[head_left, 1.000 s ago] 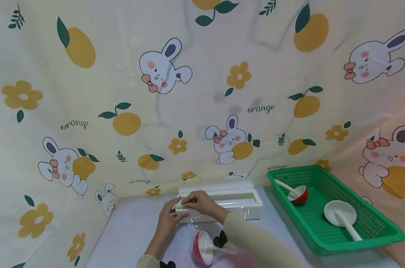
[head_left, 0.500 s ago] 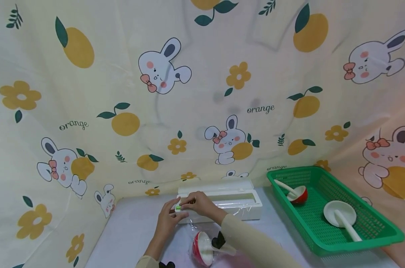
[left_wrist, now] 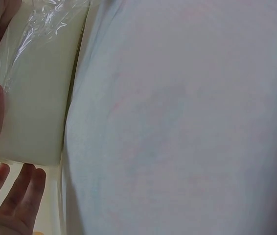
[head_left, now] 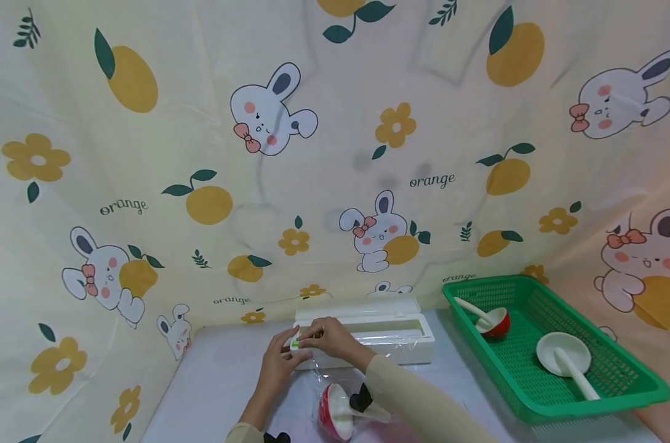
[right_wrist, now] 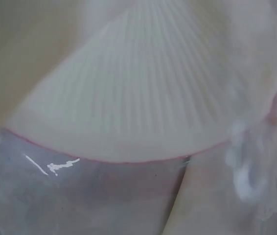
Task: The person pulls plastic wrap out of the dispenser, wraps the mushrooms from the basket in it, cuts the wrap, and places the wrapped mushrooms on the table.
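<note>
A white cling film dispenser (head_left: pixel 414 354) stands on the table with its lid raised. My left hand (head_left: pixel 276 366) grips its left end; the left wrist view shows the thumb on one face of the dispenser (left_wrist: pixel 38 107) and fingers round the end. With curled fingers, my right hand (head_left: pixel 337 340) pinches at the green slide cutter (head_left: pixel 295 343) on the front edge; the fingertips partly hide what they hold. Clear cling film (head_left: pixel 319 372) runs down over a red and white ladle (head_left: pixel 340 415) lying in front. That ladle's ribbed bowl (right_wrist: pixel 138 93) fills much of the right wrist view.
On the right stands a green plastic basket (head_left: pixel 606 403). It holds a red and white ladle (head_left: pixel 495 323) and another ladle (head_left: pixel 563 352) with its white side showing. A patterned curtain (head_left: pixel 323 172) rises behind the table (head_left: pixel 213 369).
Both hands stay at the dispenser's left end, with barely any shift of the right hand. The film's glints over the dispenser's front have shifted slightly.
</note>
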Tool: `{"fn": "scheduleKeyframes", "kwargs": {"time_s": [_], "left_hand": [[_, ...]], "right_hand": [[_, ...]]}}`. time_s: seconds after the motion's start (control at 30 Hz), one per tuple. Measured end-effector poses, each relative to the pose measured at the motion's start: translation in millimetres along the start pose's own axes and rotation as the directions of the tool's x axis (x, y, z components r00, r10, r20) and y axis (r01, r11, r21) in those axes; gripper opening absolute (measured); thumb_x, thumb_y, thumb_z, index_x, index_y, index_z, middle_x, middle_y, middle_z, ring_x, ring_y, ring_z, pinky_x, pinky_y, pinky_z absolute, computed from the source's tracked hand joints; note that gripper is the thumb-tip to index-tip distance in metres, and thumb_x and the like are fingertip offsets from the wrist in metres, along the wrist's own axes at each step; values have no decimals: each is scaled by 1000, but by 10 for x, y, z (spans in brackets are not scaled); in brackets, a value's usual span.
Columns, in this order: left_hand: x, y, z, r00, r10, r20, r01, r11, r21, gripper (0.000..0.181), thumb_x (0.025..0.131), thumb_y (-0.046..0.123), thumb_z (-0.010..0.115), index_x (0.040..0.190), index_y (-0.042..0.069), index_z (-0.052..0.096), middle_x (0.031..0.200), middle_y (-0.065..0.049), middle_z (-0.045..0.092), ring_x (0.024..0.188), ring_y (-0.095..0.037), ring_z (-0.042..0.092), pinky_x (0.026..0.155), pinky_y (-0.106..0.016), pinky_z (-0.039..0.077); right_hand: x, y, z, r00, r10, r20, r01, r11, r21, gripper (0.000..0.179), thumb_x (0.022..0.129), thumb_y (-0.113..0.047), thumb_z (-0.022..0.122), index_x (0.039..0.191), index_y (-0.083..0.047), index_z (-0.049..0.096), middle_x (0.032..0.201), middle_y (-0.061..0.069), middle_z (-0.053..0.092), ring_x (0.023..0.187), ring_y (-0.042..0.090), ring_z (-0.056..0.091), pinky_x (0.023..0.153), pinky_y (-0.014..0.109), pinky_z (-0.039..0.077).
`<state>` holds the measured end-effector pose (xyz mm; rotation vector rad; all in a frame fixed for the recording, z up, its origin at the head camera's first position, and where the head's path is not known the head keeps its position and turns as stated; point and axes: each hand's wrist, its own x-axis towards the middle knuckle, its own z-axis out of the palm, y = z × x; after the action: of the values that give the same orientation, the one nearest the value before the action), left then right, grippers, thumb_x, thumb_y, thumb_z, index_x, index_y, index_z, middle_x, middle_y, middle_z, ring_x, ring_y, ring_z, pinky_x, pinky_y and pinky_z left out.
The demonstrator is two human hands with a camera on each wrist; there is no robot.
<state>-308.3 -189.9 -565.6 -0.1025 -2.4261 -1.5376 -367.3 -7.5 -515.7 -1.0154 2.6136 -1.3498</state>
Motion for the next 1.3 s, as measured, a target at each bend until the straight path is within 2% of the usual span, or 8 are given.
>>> {"fn": "scheduleKeyframes", "kwargs": {"time_s": [0.27, 0.47, 0.73, 0.87, 1.03, 1.23, 1.3], "left_hand": [[-8, 3, 19, 1000, 8, -10, -8, 1000, 5, 72, 86, 25, 91, 150, 14, 62, 151, -18, 56, 115, -35, 69, 93, -40, 62], [-21, 8, 16, 1000, 0, -10, 0, 1000, 18, 72, 85, 24, 92, 150, 14, 62, 150, -18, 56, 116, -35, 68, 94, -42, 62], [7, -4, 24, 1000, -17, -17, 18, 999, 27, 73, 85, 25, 92, 151, 18, 62, 150, -16, 56, 116, -33, 68, 94, -41, 62], [6, -1, 30, 1000, -7, -13, 7, 1000, 26, 73, 85, 23, 92, 150, 16, 62, 150, -17, 56, 115, -33, 69, 94, -42, 62], [7, 14, 49, 999, -33, -9, 33, 999, 29, 73, 85, 24, 92, 151, 17, 62, 151, -16, 56, 116, -32, 68, 95, -41, 61], [12, 38, 48, 996, -85, -19, 86, 996, 38, 74, 85, 27, 92, 152, 20, 60, 153, -13, 55, 121, -32, 67, 98, -42, 60], [0, 37, 41, 997, -80, -21, 80, 996, 38, 75, 85, 26, 92, 153, 19, 60, 153, -14, 55, 121, -33, 67, 98, -42, 60]], "right_hand": [[-13, 48, -41, 1000, -1, 16, 1, 1000, 0, 7, 95, -23, 84, 98, -18, 88, 82, -13, 68, 71, 3, 52, 63, 20, 46], [-43, 31, -83, 999, -35, 31, 36, 999, -33, 5, 94, -18, 84, 98, -17, 88, 85, -13, 70, 73, 2, 53, 65, 21, 49], [-67, -8, -174, 997, -69, 38, 75, 980, -182, 9, 94, -23, 85, 102, -18, 88, 91, -15, 74, 81, 0, 57, 75, 22, 49], [-119, 20, -242, 996, -82, 33, 88, 964, -252, 10, 94, -27, 86, 99, -19, 88, 90, -17, 73, 82, 1, 56, 79, 24, 48], [-221, 103, -401, 996, -84, 29, 89, 956, -278, 11, 94, -30, 86, 98, -21, 88, 89, -18, 72, 81, 2, 56, 77, 26, 49], [-446, 231, -724, 997, -67, 42, 76, 951, -299, 11, 95, -31, 85, 99, -21, 88, 90, -19, 71, 83, 3, 59, 79, 30, 51], [-532, 281, -833, 997, -70, 39, 79, 948, -308, 10, 95, -30, 84, 98, -21, 88, 89, -20, 71, 84, 3, 60, 79, 31, 51]]}}
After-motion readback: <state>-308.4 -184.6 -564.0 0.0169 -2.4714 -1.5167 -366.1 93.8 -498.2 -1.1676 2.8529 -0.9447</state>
